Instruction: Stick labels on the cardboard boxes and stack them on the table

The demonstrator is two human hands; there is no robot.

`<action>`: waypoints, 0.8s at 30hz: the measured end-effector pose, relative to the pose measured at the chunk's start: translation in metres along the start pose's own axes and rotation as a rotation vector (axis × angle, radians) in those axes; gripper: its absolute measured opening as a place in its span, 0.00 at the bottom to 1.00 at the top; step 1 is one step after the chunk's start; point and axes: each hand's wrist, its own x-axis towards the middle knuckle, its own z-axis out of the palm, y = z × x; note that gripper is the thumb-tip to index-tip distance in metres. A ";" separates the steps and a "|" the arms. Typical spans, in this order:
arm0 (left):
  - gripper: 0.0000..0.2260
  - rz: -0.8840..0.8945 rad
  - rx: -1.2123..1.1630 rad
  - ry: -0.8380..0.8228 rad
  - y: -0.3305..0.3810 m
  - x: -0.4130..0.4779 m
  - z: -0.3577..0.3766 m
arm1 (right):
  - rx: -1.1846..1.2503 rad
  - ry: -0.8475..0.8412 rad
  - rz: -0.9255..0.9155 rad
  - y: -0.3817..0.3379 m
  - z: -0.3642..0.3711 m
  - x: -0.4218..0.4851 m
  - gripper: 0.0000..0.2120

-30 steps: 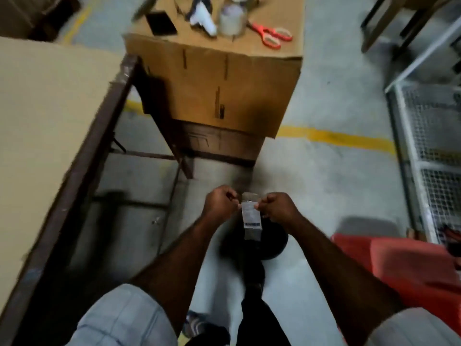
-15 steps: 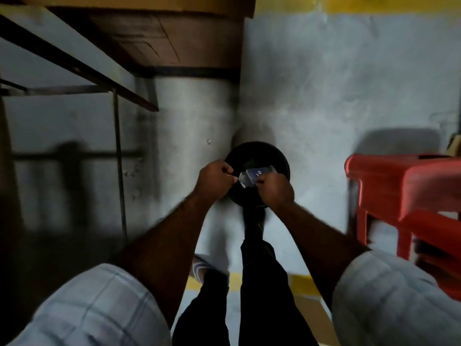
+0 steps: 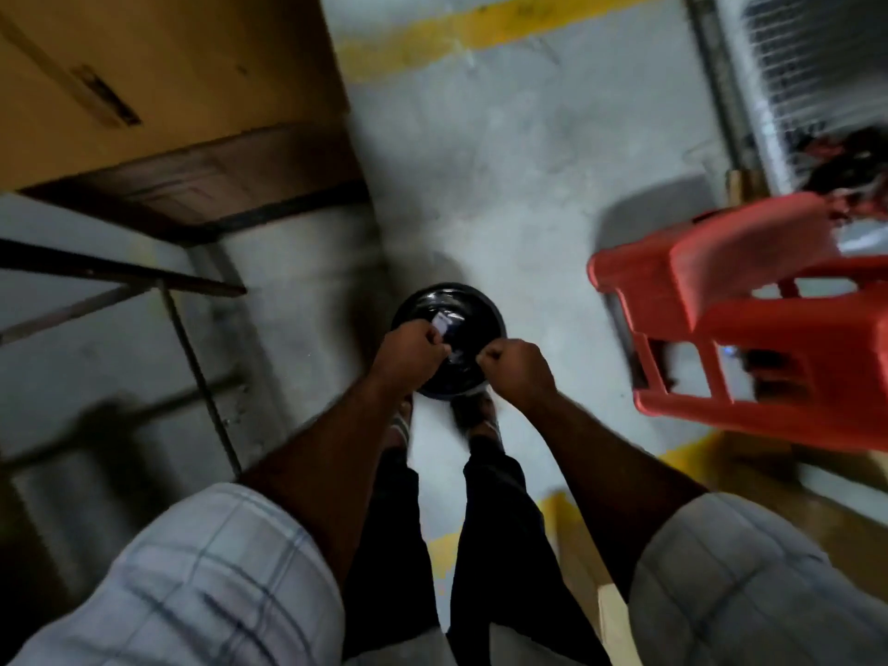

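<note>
Cardboard first: a large cardboard box (image 3: 168, 60) fills the upper left of my feed. It carries no label that I can make out from this angle. Below it, the thin bars of a dark metal frame (image 3: 120, 276) run across the left side.

Both arms reach forward and down from checked sleeves (image 3: 216, 569), and the forearms converge towards the middle of the view. The left hand (image 3: 414, 349) and right hand (image 3: 518, 372) are held close together, knuckles uppermost, above a black round bin (image 3: 447, 300) standing on the concrete floor (image 3: 528, 185).

The label (image 3: 443, 325) shows as a small pale slip between the two hands, over the mouth of the bin and well apart from the box. Motion blur hides any print on it.

The left hand's fingers (image 3: 432, 338) are curled in and pinch the upper end of the slip. The right hand is closed into a tight fist, and the lower end of the slip runs into its pinched fingertips. Both hands are therefore clamped on the label, neither one spread. The blur keeps me from telling whether the slip is one layer or two.

A red plastic stool (image 3: 769, 338) stands to the right of the bin, near it but not touching. A yellow line (image 3: 480, 21) crosses the floor at the top, beside a wire mesh cage (image 3: 817, 64). Two sandalled feet (image 3: 480, 425) stand just behind the bin.
</note>
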 end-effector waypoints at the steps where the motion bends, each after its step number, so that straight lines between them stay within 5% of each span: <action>1: 0.09 0.041 0.027 -0.022 0.013 -0.008 -0.001 | 0.051 0.046 0.013 0.002 -0.006 -0.014 0.09; 10: 0.28 0.294 0.125 -0.256 0.086 -0.102 0.012 | 0.453 0.364 0.285 0.063 -0.042 -0.177 0.14; 24: 0.19 0.721 0.695 -0.741 0.178 -0.278 0.234 | 1.005 0.737 1.031 0.270 0.073 -0.457 0.20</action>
